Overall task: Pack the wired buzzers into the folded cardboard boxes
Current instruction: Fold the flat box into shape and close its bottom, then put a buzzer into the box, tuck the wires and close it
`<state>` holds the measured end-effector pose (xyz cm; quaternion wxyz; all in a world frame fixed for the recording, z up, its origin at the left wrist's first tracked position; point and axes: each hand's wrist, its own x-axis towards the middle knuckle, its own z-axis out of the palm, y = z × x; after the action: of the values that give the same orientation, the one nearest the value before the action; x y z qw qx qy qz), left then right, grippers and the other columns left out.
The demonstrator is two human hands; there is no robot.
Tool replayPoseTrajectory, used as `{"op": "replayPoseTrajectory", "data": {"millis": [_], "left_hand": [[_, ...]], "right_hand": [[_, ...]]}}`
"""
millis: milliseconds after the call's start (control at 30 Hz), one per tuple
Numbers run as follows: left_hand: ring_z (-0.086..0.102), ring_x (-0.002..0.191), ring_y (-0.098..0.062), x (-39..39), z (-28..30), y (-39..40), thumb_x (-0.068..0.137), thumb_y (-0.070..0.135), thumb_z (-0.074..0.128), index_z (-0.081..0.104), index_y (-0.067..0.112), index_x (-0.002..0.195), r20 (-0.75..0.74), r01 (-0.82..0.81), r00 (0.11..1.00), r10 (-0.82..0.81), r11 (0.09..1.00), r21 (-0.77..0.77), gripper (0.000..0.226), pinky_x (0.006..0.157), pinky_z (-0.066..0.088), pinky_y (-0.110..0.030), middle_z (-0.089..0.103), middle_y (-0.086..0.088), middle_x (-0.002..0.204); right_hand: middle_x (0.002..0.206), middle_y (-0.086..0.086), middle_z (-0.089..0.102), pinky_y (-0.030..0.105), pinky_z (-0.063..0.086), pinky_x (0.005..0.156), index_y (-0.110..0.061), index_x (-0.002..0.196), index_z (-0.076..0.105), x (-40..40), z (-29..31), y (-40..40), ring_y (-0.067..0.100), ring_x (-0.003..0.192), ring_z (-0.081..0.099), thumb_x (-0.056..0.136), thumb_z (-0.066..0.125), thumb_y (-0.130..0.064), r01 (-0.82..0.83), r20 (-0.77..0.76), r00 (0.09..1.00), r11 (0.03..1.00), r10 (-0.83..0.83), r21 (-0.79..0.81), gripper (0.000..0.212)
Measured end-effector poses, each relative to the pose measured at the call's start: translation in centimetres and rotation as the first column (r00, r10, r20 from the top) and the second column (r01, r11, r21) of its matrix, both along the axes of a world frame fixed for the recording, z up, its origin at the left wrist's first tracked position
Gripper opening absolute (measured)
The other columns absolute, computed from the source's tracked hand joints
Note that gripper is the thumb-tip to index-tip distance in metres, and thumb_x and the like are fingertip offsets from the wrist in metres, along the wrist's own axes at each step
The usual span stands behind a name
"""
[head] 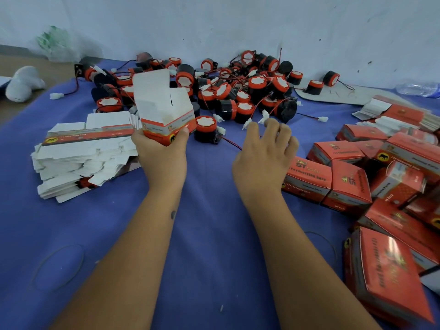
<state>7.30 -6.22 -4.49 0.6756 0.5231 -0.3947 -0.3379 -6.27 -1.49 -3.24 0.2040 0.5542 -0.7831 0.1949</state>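
Buzzers (206, 128), black-bodied, red-and-white capped

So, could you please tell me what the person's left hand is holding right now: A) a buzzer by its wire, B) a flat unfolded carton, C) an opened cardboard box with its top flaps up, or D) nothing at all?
C: the left hand grips an opened cardboard box with its white top flaps standing up, while the right hand reaches empty toward the buzzer pile.
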Motion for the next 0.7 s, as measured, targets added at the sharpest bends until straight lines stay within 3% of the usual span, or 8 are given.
{"op": "replayPoseTrajectory", "data": {"millis": [100, 200, 300, 367, 433, 533, 633, 700], "left_hand": [[0.061, 0.093, 0.004, -0.4, 0.2, -0.2, 0.081, 0.023, 0.078, 0.041, 0.017, 0.117, -0.105, -0.008, 0.994, 0.005, 0.999, -0.031, 0.052, 0.070, 0.048, -0.009, 0.060, 0.006, 0.111], [0.060, 0.093, 0.005, -0.6, 0.2, -0.4, 0.082, 0.021, 0.078, 0.040, 0.016, 0.119, -0.125, -0.007, 0.992, 0.003, 0.999, -0.035, 0.053, 0.070, 0.047, -0.007, 0.060, 0.005, 0.113], [0.060, 0.089, 0.008, -0.6, 0.0, -0.7, 0.081, 0.021, 0.078, 0.041, 0.023, 0.110, -0.100, 0.014, 0.995, -0.016, 1.000, -0.022, 0.048, 0.066, 0.046, -0.005, 0.060, 0.010, 0.107], [0.061, 0.090, 0.004, -0.6, -0.1, -0.8, 0.080, 0.021, 0.079, 0.041, 0.023, 0.110, -0.085, 0.015, 0.996, -0.016, 1.000, -0.014, 0.048, 0.067, 0.047, -0.007, 0.060, 0.011, 0.105], [0.061, 0.092, 0.001, -0.6, -0.1, -0.9, 0.079, 0.019, 0.079, 0.041, 0.022, 0.111, -0.078, 0.007, 0.997, -0.008, 1.000, -0.009, 0.050, 0.067, 0.047, -0.008, 0.060, 0.009, 0.105], [0.061, 0.090, 0.001, -0.6, 0.0, -0.9, 0.078, 0.014, 0.078, 0.040, 0.017, 0.115, -0.083, 0.018, 0.996, -0.019, 1.000, -0.007, 0.054, 0.065, 0.047, -0.006, 0.059, 0.008, 0.105], [0.060, 0.089, 0.000, -0.6, 0.1, -0.8, 0.078, 0.012, 0.077, 0.039, 0.016, 0.117, -0.060, 0.019, 0.998, -0.019, 1.000, -0.002, 0.055, 0.065, 0.048, -0.006, 0.056, 0.010, 0.103], [0.061, 0.093, -0.004, -0.5, 0.1, -0.6, 0.079, 0.014, 0.077, 0.039, 0.014, 0.119, -0.021, 0.012, 1.000, -0.012, 1.000, 0.008, 0.056, 0.067, 0.049, -0.008, 0.058, 0.006, 0.106]], "right_hand": [[0.137, 0.012, 0.038, 0.041, 0.026, 0.100, -0.015, 0.130, 0.044, 1.7, 0.1, -1.1, 0.033, 0.123, 0.035, 0.082, 0.055, -0.011, -0.133, 0.024, 0.991, 0.991, 0.133, -0.032, 0.049], [0.140, 0.012, 0.035, 0.034, 0.030, 0.092, -0.015, 0.141, 0.037, 2.6, 0.0, -3.1, 0.032, 0.119, 0.036, 0.087, 0.054, -0.011, -0.337, 0.314, 0.894, 0.941, 0.319, 0.003, 0.057], [0.155, 0.017, 0.017, 0.040, 0.029, 0.105, -0.023, 0.154, 0.019, 2.8, -0.1, -5.7, 0.036, 0.135, 0.025, 0.091, 0.056, -0.015, -0.435, 0.525, 0.779, 0.899, 0.343, 0.058, 0.074], [0.160, 0.016, 0.008, 0.047, 0.024, 0.111, -0.031, 0.155, 0.014, 2.9, -0.5, -7.3, 0.037, 0.143, 0.016, 0.093, 0.057, -0.026, -0.427, 0.521, 0.803, 0.889, 0.290, 0.164, 0.075], [0.157, 0.014, 0.021, 0.048, 0.024, 0.108, -0.032, 0.152, 0.020, 3.0, -1.0, -8.3, 0.035, 0.140, 0.021, 0.093, 0.057, -0.037, -0.382, 0.475, 0.845, 0.899, 0.246, 0.214, 0.070], [0.134, 0.007, 0.048, 0.042, 0.029, 0.090, -0.028, 0.133, 0.040, 3.2, -1.5, -8.8, 0.031, 0.122, 0.038, 0.089, 0.061, -0.038, -0.320, 0.459, 0.850, 0.946, 0.258, 0.061, 0.050], [0.120, 0.002, 0.053, 0.038, 0.027, 0.081, -0.025, 0.116, 0.044, 3.4, -1.7, -8.4, 0.027, 0.112, 0.043, 0.086, 0.064, -0.037, -0.328, 0.466, 0.832, 0.944, 0.302, -0.027, 0.037], [0.115, 0.003, 0.054, 0.037, 0.034, 0.079, -0.019, 0.112, 0.045, 3.4, -1.6, -7.8, 0.027, 0.107, 0.044, 0.085, 0.067, -0.031, -0.308, 0.447, 0.827, 0.940, 0.340, -0.146, 0.037]]}}
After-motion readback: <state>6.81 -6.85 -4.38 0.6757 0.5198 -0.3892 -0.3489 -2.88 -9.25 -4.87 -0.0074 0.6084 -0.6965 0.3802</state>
